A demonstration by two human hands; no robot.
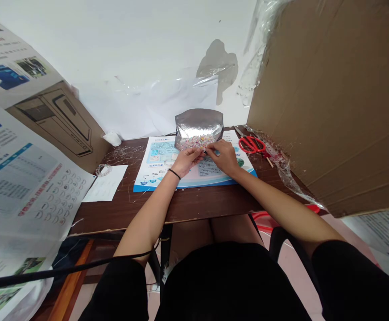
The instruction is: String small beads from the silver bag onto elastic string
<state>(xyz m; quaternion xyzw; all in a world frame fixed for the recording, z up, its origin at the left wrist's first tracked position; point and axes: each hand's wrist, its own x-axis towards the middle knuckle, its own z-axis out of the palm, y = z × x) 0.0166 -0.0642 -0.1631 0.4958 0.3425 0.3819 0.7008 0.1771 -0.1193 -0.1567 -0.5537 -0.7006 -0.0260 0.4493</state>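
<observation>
My left hand [188, 161] and my right hand [224, 157] meet at the fingertips over a printed sheet [144, 171]. The fingers of both are pinched together; whatever lies between them is too small to make out. Just behind them stands a silver foil pouch [199, 119], its front opened to show many small pink, white and coloured beads [194, 141]. A black band [174, 173] circles my left wrist.
Red-handled scissors [252, 144] lie right of the sheet beside crumpled clear plastic [283, 165]. Tangled clear thread [127, 154], a small beaded ring [103, 170] and a white paper [109, 185] are at the left. Cardboard [335, 102] walls the right side. A black cable [80, 266] crosses low.
</observation>
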